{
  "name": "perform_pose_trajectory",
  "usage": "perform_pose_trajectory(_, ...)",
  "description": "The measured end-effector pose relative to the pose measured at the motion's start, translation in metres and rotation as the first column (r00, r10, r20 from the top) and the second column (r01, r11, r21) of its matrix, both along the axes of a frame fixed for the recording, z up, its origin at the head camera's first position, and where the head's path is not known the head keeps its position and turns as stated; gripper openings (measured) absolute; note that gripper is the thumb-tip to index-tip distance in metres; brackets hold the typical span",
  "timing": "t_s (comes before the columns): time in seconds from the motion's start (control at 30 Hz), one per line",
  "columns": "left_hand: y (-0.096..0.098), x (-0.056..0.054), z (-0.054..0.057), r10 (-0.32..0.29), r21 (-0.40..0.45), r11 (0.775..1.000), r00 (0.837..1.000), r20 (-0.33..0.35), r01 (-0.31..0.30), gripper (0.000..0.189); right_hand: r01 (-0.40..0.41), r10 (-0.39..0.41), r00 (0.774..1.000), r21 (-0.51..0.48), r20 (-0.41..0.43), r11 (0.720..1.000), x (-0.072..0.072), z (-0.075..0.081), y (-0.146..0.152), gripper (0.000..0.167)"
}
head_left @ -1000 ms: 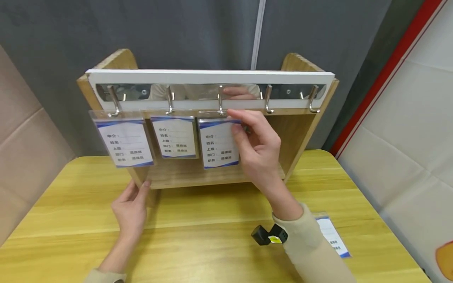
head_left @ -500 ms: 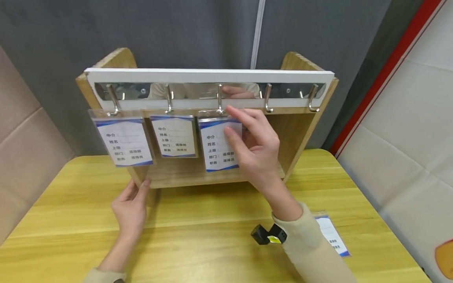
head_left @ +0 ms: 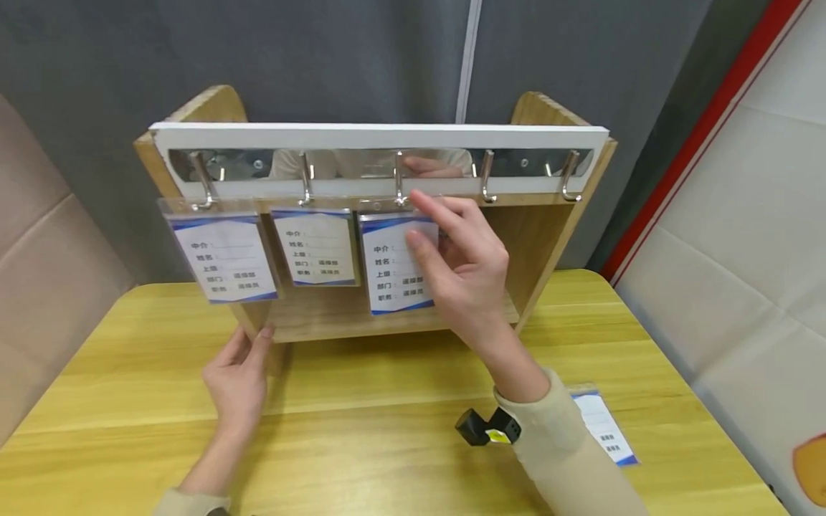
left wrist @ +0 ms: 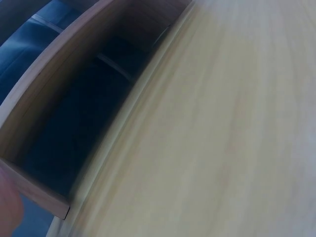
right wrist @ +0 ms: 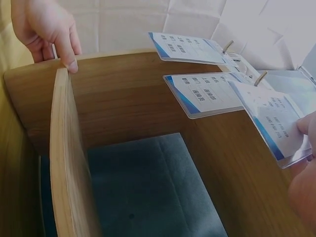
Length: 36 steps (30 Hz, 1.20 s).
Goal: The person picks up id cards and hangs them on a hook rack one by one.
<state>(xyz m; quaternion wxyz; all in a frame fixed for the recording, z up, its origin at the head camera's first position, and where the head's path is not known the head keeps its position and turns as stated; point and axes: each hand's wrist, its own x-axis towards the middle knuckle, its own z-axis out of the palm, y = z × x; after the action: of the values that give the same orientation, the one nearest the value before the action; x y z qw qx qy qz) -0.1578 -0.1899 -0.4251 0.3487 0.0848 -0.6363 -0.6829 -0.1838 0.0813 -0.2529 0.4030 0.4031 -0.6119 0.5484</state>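
Wooden rack [head_left: 532, 236] stands on the bench [head_left: 361, 444], row of hooks along its top rail. Middle card [head_left: 393, 276] is near the centre of the frame, just below the middle hook [head_left: 399, 175], its clear top strip level with the hook's tip. Card's long axis runs nearly up and down the frame, foot a shade to the right.

Right hand [head_left: 470, 269] is the nearer one by far, forearm from lower right. Its grip is closed on the card's right side: thumb on the printed face, other fingers behind, index finger pointing up beside the hook's tip. From this grip the card lies to the left in the frame, the hook up and left. My reading: everything turns on the card's slot against that tip. Whether the hook passes through it, cannot tell; the strip is see-through.

Left hand [head_left: 237, 380], lower left, well apart from the card; grip closed on the rack's lower corner, steadying it, I judge.

Left card [head_left: 222, 258] and second card [head_left: 315, 247] hang to the left. Fourth card [head_left: 605, 428] lies on the bench, lower right, partly behind the right sleeve [head_left: 561, 437]
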Motion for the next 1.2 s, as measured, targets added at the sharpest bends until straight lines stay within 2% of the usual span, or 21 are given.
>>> perform_pose_trajectory(0.1,0.0,0.0,0.0,0.003,-0.002,1.0,1.0,0.005,-0.003,0.033,0.002,-0.002,1.0,0.0,-0.008,1.0,0.0,0.001,0.0,0.034)
perform_pose_trajectory(0.27,-0.001,-0.001,0.0,0.002,0.005,1.0,1.0,0.01,-0.002,0.033,0.056,-0.055,0.998,0.017,-0.024,0.998,0.0,0.002,0.001,0.033)
perform_pose_trajectory(0.5,-0.003,-0.001,-0.001,0.003,0.005,1.0,1.0,-0.002,-0.003,0.033,0.035,-0.038,0.997,0.057,0.06,0.998,-0.004,-0.004,0.0,0.036)
perform_pose_trajectory(0.93,0.0,-0.002,0.0,-0.002,-0.003,1.0,1.0,0.007,0.003,0.033,0.092,-0.094,0.995,0.057,0.045,0.994,-0.008,-0.005,0.003,0.036)
perform_pose_trajectory(1.2,-0.001,-0.001,-0.001,-0.004,-0.001,1.0,1.0,0.005,0.004,0.033,0.04,-0.041,0.998,0.027,0.038,0.999,-0.01,-0.012,0.005,0.034)
